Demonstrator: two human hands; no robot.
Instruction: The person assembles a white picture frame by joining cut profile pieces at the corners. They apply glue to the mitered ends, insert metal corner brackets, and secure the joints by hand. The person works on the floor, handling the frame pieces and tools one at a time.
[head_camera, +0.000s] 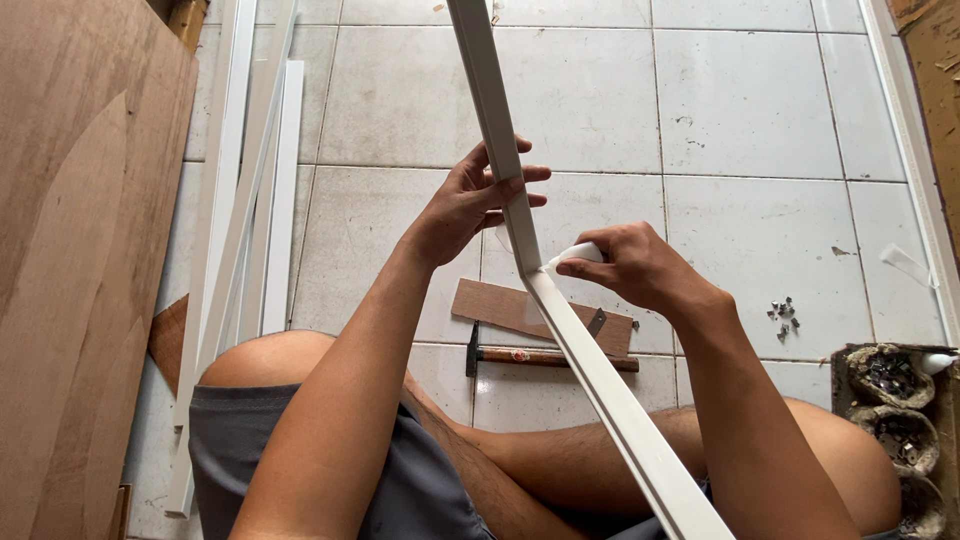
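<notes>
A long white strip (585, 370) with a bend in its middle runs from the top of the view down over my lap. My left hand (470, 200) grips its upper part just above the bend. My right hand (640, 268) pinches a small white piece (572, 255) against the strip at the bend. I sit cross-legged on a pale tiled floor (740, 110).
A hammer (540, 356) and a small brown board (500, 305) lie on the tiles under the strip. Several white strips (250, 200) lean at the left beside a large plywood sheet (80, 250). Small metal bits (782, 315) and a tray of fasteners (895, 400) sit at the right.
</notes>
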